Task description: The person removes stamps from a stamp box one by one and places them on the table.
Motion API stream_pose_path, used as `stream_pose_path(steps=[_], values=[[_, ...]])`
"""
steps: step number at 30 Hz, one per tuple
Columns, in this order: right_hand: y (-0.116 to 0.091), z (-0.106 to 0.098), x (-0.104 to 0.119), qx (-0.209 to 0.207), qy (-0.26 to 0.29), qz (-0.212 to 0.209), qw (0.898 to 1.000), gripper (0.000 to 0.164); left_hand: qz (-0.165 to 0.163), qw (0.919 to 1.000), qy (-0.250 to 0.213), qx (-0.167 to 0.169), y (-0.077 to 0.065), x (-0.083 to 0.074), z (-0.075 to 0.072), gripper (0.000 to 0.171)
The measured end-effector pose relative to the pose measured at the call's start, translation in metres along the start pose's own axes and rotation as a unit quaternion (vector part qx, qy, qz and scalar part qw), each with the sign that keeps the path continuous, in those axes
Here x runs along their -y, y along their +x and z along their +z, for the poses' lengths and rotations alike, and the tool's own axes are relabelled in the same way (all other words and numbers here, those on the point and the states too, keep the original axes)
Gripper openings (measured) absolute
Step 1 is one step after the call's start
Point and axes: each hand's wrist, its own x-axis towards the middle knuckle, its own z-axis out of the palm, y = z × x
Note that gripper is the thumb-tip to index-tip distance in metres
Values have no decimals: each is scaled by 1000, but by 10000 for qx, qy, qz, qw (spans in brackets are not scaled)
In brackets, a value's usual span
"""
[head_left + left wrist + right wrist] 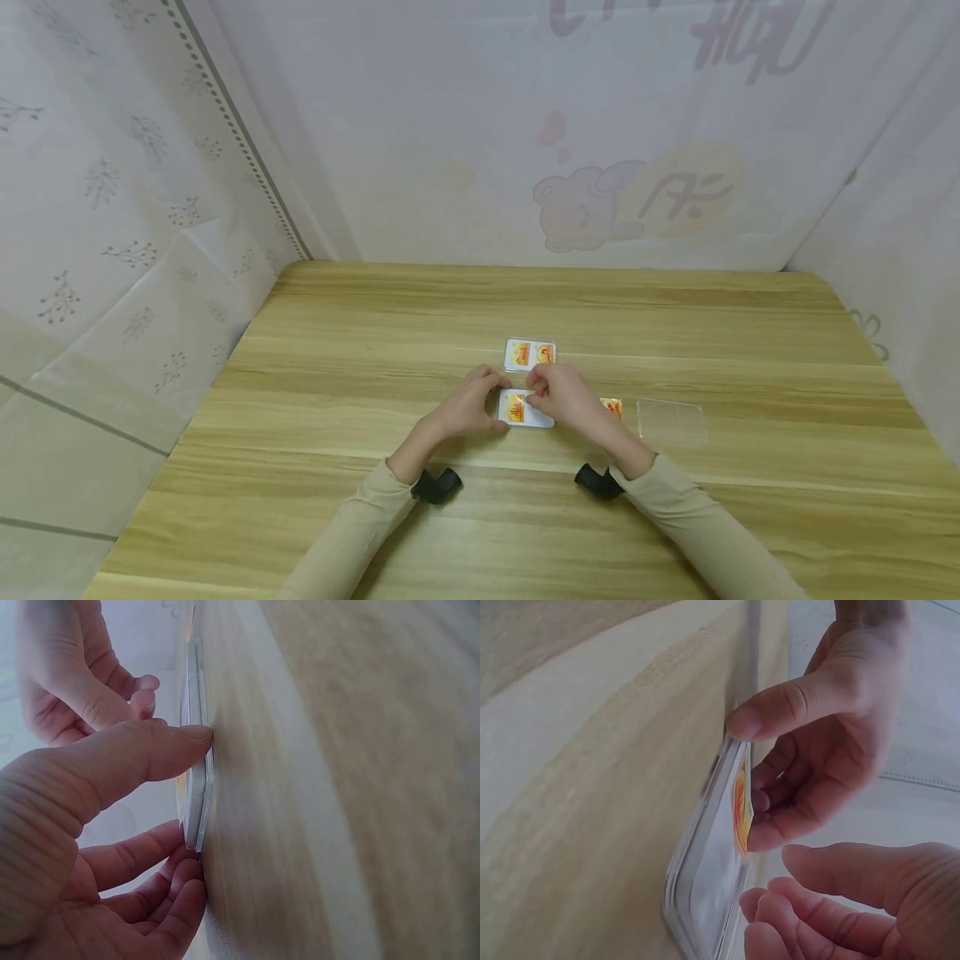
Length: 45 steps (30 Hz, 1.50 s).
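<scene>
My left hand grips a flat white case with clear plastic edges by its opposite long sides, thumb on the near one. An orange picture lies on the case's left half; the right half is plain white. Just over that white half, my right hand hovers with loosely bent fingers. In the right wrist view, its thumb stands apart from the fingers, and nothing shows between them. Close behind lies a second case with two orange pictures, its right end near my right hand.
On the wood-grain table, an orange printed piece lies partly hidden by my right forearm. Farther right is a clear plastic cover. Black wrist mounts stick out inward from both sleeves. Printed cloth hangs behind the table.
</scene>
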Motion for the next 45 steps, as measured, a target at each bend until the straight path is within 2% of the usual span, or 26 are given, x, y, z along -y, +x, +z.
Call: stream_pose_path(steps=[11, 30, 45], values=[[4, 8, 7, 114, -61, 125, 9998, 9, 18, 10000, -13, 40, -1, -1, -1, 51], [7, 18, 8, 8, -397, 279, 9988, 13, -39, 10000, -3, -27, -1, -1, 0, 50], [8, 19, 8, -157, -522, 66, 9985, 19, -87, 9999, -44, -26, -1, 0, 1, 51]])
